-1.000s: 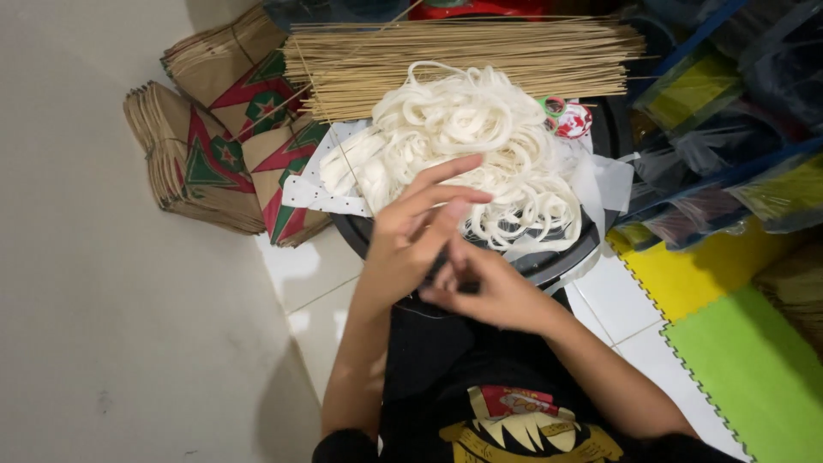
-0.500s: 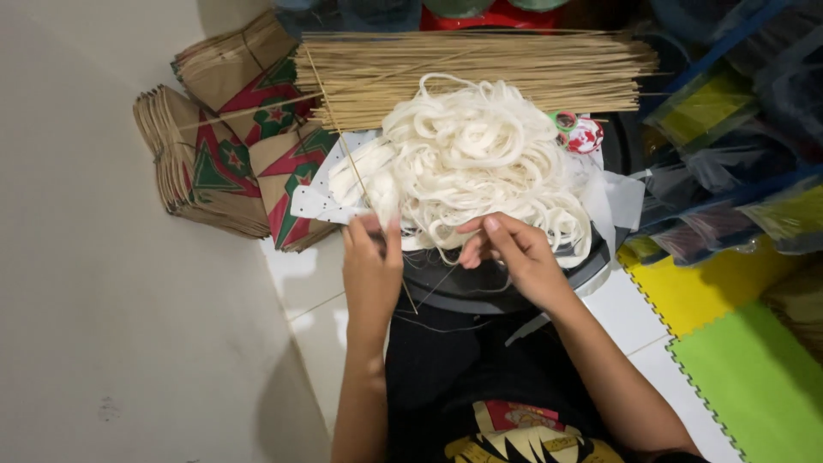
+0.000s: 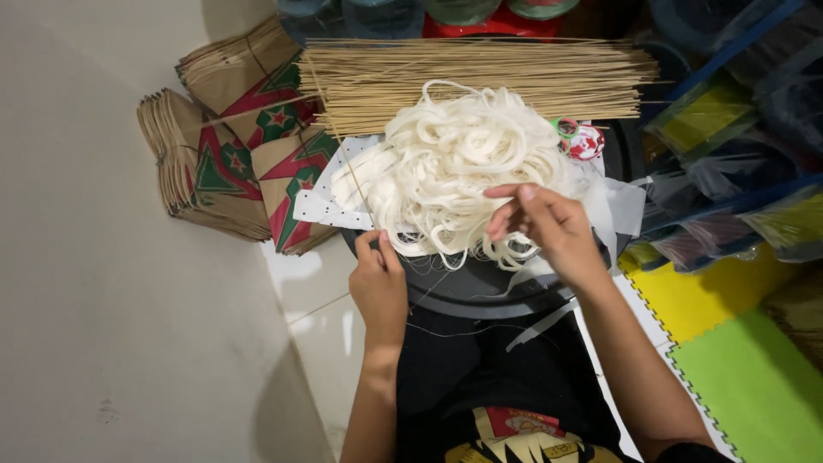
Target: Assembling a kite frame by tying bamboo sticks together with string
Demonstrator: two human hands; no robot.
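A: What is seen nearest the camera?
B: A dark shirt with a printed front is seen, and above it a round dark tray (image 3: pixel 480 296) laid across the lap.

A: How is the left hand (image 3: pixel 379 287) placed?
B: It is held at the near rim of the tray. A thin bamboo stick (image 3: pixel 347 159) is pinched between its narrowed fingers, and the stick is slanted up and away over white perforated paper (image 3: pixel 321 206).

A: And the right hand (image 3: pixel 549 225)?
B: It is rested on the near right side of a heap of white strips (image 3: pixel 459 167). Its fingers are curled loosely into the strands; whether a strand is actually gripped cannot be told.

A: Where is the heap found?
B: It is piled on the tray, just beyond both hands.

A: What is set farther off?
B: A long bundle of bamboo sticks (image 3: pixel 480 77) is laid across behind the heap. Stacks of folded brown paper with red and green patterns (image 3: pixel 231 163) are spread on the floor to the left.
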